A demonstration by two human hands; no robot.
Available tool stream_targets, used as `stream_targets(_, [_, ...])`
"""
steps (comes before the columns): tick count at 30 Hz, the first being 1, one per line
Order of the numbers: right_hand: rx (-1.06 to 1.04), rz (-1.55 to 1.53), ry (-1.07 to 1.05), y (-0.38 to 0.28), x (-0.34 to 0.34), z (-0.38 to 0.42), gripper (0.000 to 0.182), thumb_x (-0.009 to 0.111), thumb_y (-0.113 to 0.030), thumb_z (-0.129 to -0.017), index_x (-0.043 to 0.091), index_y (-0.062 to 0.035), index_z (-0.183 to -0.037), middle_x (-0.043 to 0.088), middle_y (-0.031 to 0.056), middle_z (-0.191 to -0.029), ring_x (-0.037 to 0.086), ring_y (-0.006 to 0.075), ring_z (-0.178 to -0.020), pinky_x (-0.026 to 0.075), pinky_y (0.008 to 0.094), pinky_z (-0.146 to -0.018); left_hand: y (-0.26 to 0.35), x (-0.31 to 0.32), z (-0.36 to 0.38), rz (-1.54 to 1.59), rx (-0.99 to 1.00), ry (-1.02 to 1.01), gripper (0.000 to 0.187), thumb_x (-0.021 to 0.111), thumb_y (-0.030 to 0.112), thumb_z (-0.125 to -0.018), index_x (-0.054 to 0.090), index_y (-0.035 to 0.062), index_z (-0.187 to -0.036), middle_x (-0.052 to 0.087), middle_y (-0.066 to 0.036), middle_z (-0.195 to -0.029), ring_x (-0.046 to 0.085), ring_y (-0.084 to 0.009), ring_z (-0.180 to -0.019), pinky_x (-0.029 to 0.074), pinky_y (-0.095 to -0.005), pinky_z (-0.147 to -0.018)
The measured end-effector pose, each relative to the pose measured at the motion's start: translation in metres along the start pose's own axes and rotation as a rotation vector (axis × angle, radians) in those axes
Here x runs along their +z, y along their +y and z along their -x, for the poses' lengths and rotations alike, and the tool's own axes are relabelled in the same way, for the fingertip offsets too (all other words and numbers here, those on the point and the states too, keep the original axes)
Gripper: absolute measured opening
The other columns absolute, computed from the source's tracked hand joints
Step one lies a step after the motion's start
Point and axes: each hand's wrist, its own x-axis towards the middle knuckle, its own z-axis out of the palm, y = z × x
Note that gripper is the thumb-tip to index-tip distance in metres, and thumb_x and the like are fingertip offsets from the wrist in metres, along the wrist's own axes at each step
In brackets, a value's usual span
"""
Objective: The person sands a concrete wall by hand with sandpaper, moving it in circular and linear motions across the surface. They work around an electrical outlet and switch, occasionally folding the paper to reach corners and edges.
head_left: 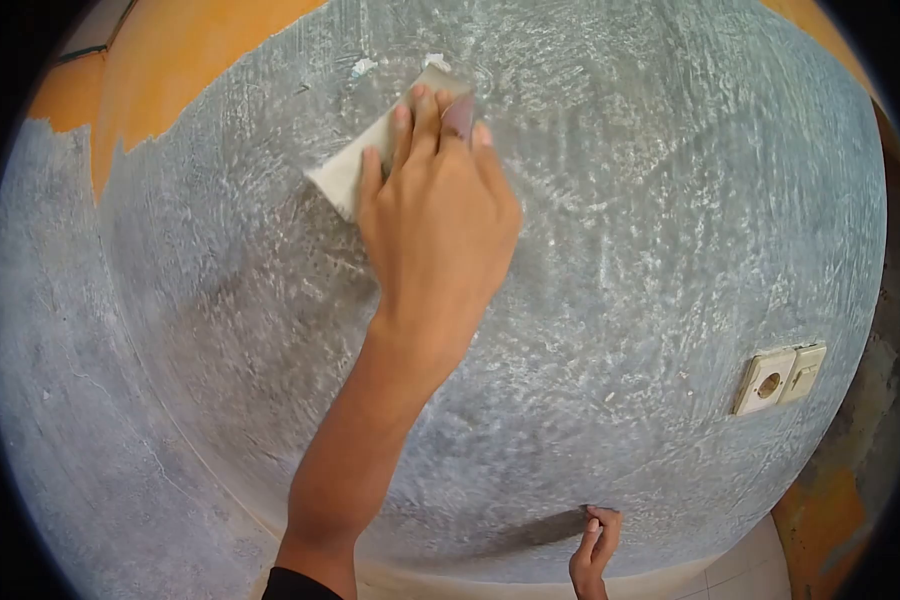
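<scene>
My left hand (440,220) is pressed against the rough grey wall (610,280), its back toward me and its fingers pointing up. Under the fingers lies folded sandpaper (345,178), pale on the outside, with a purplish-brown flap rising between the forefinger and thumb. The palm hides part of the sheet. Two small white patches (435,61) show on the wall just above it. Low down on the right, my right hand (595,550) is close to the wall, fingers bent and tips together. Whatever it may hold is too small to make out.
A cream socket and switch plate (767,382) juts from the wall at the right. Orange paint (185,65) borders the grey at the upper left. An inside corner runs down the left side. Pale floor tiles (745,575) show at the lower right.
</scene>
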Motion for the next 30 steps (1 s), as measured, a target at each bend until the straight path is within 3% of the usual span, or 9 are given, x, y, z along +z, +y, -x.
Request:
stream_targets(3, [0.038, -0.015, 0.016, 0.002, 0.002, 0.003, 0.019, 0.046, -0.012, -0.100, 0.059, 0.0018, -0.106, 0.053, 0.0118, -0.094, 0.052, 0.0206, -0.086, 0.041, 0.0321, -0.079, -0.020, 0.007, -0.009, -0.086, -0.010, 0.122, 0.050, 0.038, 0.026, -0.103, 0.049, -0.0106, -0.135, 0.048, -0.028, -0.141, 0.043, -0.0438, -0.134, 0.031, -0.0552, -0.112])
stream_targets(8, [0.013, 0.020, 0.034, 0.004, 0.004, 0.005, 0.019, 0.046, -0.010, -0.100, 0.059, 0.0015, -0.107, 0.054, 0.0128, -0.096, 0.053, 0.0216, -0.086, 0.042, 0.0322, -0.078, -0.041, 0.008, -0.048, -0.031, 0.000, 0.140, 0.046, 0.039, 0.025, -0.103, 0.048, -0.0090, -0.133, 0.049, -0.030, -0.139, 0.044, -0.0463, -0.132, 0.036, -0.0535, -0.110])
stream_targets(15, [0.033, 0.008, 0.020, 0.005, 0.005, 0.006, 0.019, 0.045, -0.011, -0.101, 0.057, 0.0020, -0.107, 0.051, 0.0121, -0.099, 0.051, 0.0202, -0.089, 0.041, 0.0316, -0.081, -0.041, 0.015, -0.026, -0.113, 0.084, 0.240, 0.042, 0.042, 0.021, -0.101, 0.050, -0.0085, -0.130, 0.051, -0.033, -0.135, 0.047, -0.0475, -0.129, 0.039, -0.0483, -0.109])
stream_targets(24, [0.042, 0.005, 0.023, 0.009, 0.007, 0.009, 0.018, 0.045, -0.011, -0.101, 0.056, 0.0015, -0.108, 0.049, 0.0108, -0.099, 0.049, 0.0188, -0.089, 0.040, 0.0310, -0.083, -0.045, 0.007, -0.021, -0.130, 0.102, 0.183, 0.041, 0.042, 0.023, -0.101, 0.053, -0.0080, -0.126, 0.052, -0.031, -0.135, 0.048, -0.0448, -0.129, 0.038, -0.0514, -0.109])
stream_targets(27, [0.045, -0.020, 0.044, 0.011, 0.010, 0.010, 0.018, 0.045, -0.011, -0.101, 0.056, 0.0009, -0.109, 0.050, 0.0107, -0.100, 0.049, 0.0190, -0.090, 0.040, 0.0310, -0.083, -0.058, 0.014, -0.042, -0.114, 0.129, 0.249, 0.044, 0.041, 0.025, -0.102, 0.051, -0.0085, -0.128, 0.051, -0.030, -0.136, 0.048, -0.0451, -0.129, 0.038, -0.0515, -0.109])
stream_targets(30, [0.049, 0.000, 0.038, 0.007, 0.009, 0.009, 0.018, 0.046, -0.010, -0.100, 0.057, 0.0004, -0.109, 0.050, 0.0108, -0.100, 0.049, 0.0195, -0.090, 0.040, 0.0310, -0.082, -0.057, 0.019, -0.047, -0.082, 0.044, 0.200, 0.050, 0.035, 0.029, -0.103, 0.042, -0.0007, -0.143, 0.041, -0.024, -0.149, 0.037, -0.0415, -0.139, 0.033, -0.0492, -0.113])
